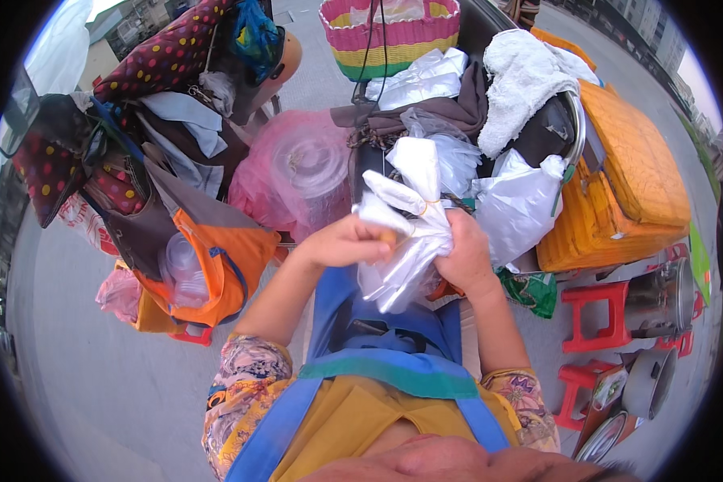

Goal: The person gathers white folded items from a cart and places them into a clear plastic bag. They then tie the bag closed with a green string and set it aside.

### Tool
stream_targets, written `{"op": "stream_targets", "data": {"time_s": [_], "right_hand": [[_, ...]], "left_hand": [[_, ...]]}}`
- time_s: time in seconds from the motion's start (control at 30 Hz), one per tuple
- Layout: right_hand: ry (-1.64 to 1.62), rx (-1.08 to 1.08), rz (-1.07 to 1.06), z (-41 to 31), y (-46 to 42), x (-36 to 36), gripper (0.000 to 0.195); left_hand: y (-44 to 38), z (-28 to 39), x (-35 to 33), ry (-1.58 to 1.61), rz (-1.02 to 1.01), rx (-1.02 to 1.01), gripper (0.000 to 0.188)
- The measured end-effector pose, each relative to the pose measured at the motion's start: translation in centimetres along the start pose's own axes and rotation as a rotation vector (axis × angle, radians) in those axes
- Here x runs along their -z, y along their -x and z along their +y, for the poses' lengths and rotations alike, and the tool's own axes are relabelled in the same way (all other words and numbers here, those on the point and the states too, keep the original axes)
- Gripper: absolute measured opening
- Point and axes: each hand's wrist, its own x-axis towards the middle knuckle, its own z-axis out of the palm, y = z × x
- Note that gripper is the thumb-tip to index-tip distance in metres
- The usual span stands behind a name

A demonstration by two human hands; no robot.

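A bundle of white plastic bags, with bands around it, is in front of me over my blue apron. My right hand grips its right side. My left hand is at the bundle's left side, fingers curled and partly blurred, with a small orange-yellow thing at the fingertips; whether it holds the bags I cannot tell. Behind the bundle lie clear plastic gloves or bags. To its right hangs a filled white plastic bag. A pink plastic bag with round clear lids stands to its left.
An orange insulated box stands at right, near a white towel. A striped woven basket is at the top. An orange and grey bag hangs at left. Red stools and metal pots stand low at right.
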Motion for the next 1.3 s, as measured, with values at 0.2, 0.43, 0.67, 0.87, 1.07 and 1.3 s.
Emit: {"op": "stream_targets", "data": {"time_s": [0.2,0.43,0.67,0.87,1.07,1.3], "right_hand": [[0.052,-0.02,0.011,1.5,0.2,0.1,0.038],[0.129,0.168,-0.008,0.0,-0.1,-0.6,0.046],[0.054,0.32,-0.077,-0.7,0.5,-1.4,0.046],[0.037,0.299,-0.195,-0.4,0.9,-0.5,0.043],[0.024,0.257,-0.005,0.5,0.3,1.4,0.038],[0.134,0.301,-0.07,1.3,0.4,2.0,0.037]], "left_hand": [[3.9,1.9,2.6,0.059,-0.678,-0.551,0.018],[0.4,5.0,-4.2,-1.456,0.55,-0.699,0.016],[-2.5,1.7,-1.7,-1.158,0.569,-0.553,0.017],[-1.9,1.2,-1.7,-0.796,0.423,-0.709,0.01],[3.4,1.2,-0.4,-0.209,-0.121,-0.365,0.015],[7.4,6.8,0.5,-0.015,-0.366,-0.717,0.014]]}}
